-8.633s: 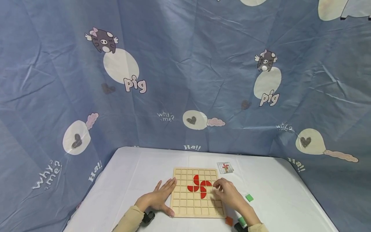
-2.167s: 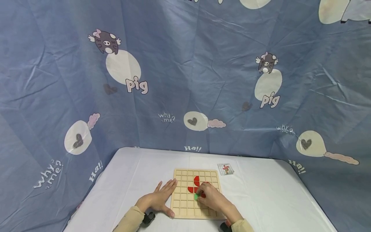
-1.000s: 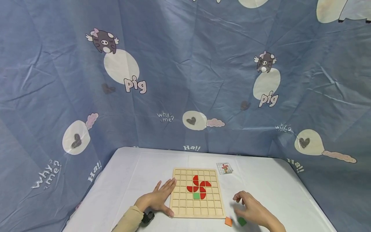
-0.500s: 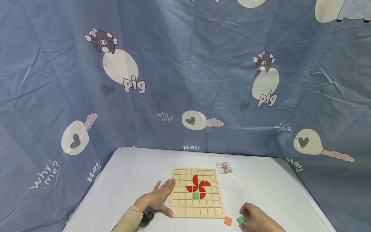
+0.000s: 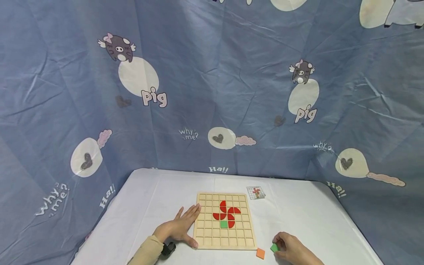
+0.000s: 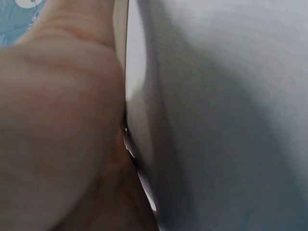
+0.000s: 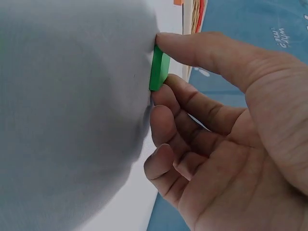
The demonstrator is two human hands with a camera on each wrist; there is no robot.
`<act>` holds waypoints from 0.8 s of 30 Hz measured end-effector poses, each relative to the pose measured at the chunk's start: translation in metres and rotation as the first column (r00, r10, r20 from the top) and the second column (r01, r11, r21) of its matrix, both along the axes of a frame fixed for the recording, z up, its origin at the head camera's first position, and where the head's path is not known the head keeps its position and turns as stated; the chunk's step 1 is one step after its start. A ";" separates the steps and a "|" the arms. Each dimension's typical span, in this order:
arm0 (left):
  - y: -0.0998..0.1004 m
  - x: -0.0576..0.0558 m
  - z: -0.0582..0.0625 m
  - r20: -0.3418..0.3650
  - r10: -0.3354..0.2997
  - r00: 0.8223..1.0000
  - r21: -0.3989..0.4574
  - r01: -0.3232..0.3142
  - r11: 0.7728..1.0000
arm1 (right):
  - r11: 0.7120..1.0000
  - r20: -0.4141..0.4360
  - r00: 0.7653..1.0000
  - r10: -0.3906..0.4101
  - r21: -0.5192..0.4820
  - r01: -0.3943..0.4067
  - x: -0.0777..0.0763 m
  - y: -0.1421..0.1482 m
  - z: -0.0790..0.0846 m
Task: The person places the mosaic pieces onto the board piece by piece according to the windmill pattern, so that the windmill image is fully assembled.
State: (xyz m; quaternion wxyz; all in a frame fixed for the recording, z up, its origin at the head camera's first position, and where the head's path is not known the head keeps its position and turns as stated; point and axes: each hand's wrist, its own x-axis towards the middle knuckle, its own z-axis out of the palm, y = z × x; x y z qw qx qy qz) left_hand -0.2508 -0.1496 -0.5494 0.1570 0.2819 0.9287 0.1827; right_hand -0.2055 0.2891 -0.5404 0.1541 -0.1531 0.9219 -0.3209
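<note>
A square wooden grid board [image 5: 208,232] lies on the white table, with red quarter-circle pieces [image 5: 223,215] forming a pinwheel in its cells. One green square tile [image 5: 223,224] sits in a cell just below them. My left hand [image 5: 180,227] rests flat with fingers spread, fingertips and thumb on the board's left edge. Right of the board, my right hand [image 5: 290,248] pinches another green square tile [image 7: 160,67] between thumb and index finger, close over the table; the other fingers are loosely curled. An orange square tile [image 5: 260,253] lies by the board's lower right corner.
A small gridded card [image 5: 256,192] showing a red pinwheel picture lies beyond the board's upper right corner. Blue printed cloth [image 5: 198,92] hangs behind and beside the white table [image 5: 172,184].
A green tile has been put in the board below the red pieces. My right hand has moved from the board to the lower right and taken another green tile. The left hand stays put.
</note>
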 end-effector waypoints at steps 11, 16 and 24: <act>-0.001 -0.001 -0.002 -0.012 -0.003 1.000 0.000 0.003 1.000 | 0.977 -0.109 0.975 -0.194 0.068 0.202 -0.001 -0.012 0.003; 0.000 -0.001 -0.002 -0.006 0.003 1.000 -0.004 -0.003 1.000 | 0.981 -0.247 0.954 -0.170 0.044 0.187 -0.004 -0.010 0.005; 0.000 0.000 -0.001 -0.001 0.003 1.000 -0.007 -0.003 1.000 | 0.984 -0.268 0.949 -0.165 0.022 0.177 -0.018 -0.008 0.002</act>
